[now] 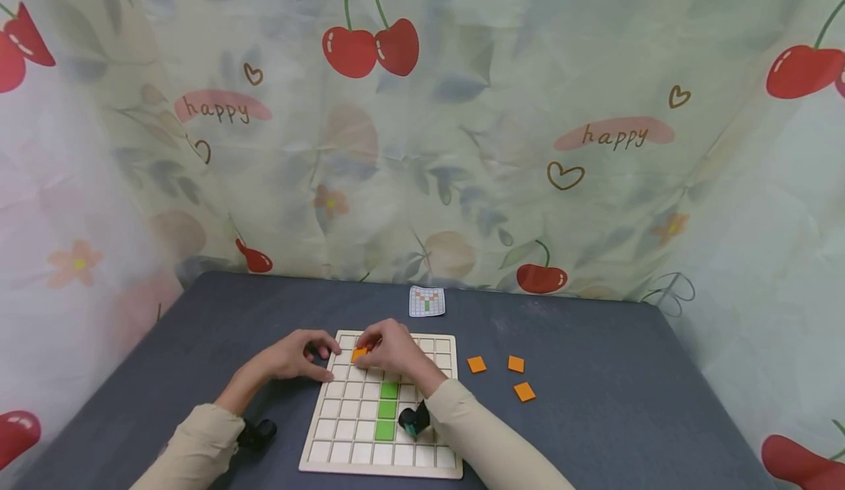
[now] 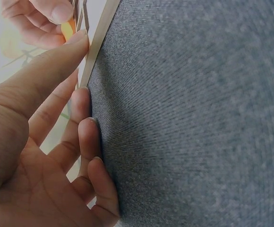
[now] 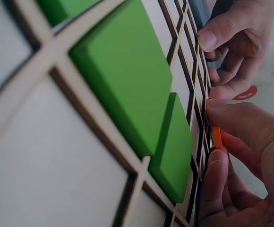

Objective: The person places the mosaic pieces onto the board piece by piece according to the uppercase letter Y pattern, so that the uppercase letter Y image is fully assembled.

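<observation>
A pale wooden grid board [image 1: 333, 457] lies on the dark cloth. Three green square tiles [image 1: 386, 409] fill a column of its cells. My right hand [image 1: 394, 350] is over the board's upper part and pinches an orange square tile [image 1: 359, 354] between thumb and fingers. In the right wrist view that orange tile [image 3: 216, 135] is seen edge-on at the grid. My left hand [image 1: 300, 354] touches the board's left edge with thumb and fingertips. Up close, its thumb [image 2: 56, 66] lies against the wooden rim [image 2: 97, 45], the other fingers loosely bent beside it.
Three loose orange tiles [image 1: 516, 364] lie on the cloth right of the board. Behind the board is a small printed card [image 1: 427, 301] showing a grid with coloured squares. A patterned curtain [image 1: 422, 182] encloses the back and sides of the table [image 1: 594, 417].
</observation>
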A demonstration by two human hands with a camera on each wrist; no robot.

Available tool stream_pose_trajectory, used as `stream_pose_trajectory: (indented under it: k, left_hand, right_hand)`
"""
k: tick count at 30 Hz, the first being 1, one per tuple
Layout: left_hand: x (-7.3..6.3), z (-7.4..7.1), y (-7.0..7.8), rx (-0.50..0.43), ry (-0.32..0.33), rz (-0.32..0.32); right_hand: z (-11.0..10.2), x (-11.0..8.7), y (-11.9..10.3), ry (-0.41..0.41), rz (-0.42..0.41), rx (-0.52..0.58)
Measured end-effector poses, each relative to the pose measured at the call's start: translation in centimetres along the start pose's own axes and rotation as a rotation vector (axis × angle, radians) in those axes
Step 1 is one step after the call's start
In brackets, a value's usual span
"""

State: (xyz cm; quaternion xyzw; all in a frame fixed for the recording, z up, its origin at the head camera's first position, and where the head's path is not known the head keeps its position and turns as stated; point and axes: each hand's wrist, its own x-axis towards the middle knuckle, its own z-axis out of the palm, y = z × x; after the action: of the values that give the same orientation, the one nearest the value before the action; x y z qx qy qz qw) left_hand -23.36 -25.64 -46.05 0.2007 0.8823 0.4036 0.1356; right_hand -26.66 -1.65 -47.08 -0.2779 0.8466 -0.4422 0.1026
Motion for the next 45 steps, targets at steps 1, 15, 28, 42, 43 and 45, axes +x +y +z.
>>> stream_pose_trajectory:
  k: [1,15,28,42,43,45]
  left_hand:
    - [0.0,0.0,0.0,0.0,0.0,-0.001]
    - [-0.1,0.0,0.2,0.002,0.001,0.003]
    - [0.0,0.0,0.1,-0.004,0.003,-0.001]
    - [0.0,0.0,-0.1,-0.013,0.001,-0.006]
    - [0.0,0.0,-0.1,-0.014,0.002,-0.005]
    - [0.0,0.0,0.0,-0.018,0.004,-0.004]
  right_hand:
    - [0.0,0.1,0.0,0.001,0.001,-0.005]
    - [0.4,0.2,-0.2,0.015,0.009,-0.058]
    - [0.3,0.2,-0.5,0.015,0.019,-0.054]
    - [-0.9,-0.4,-0.1,-0.021,-0.009,0.082]
    - [-1.1,-0.5,0.0,-0.027,-0.013,0.101]
    - [-1.6,-0.7,0.1,-0.037,-0.02,0.127]
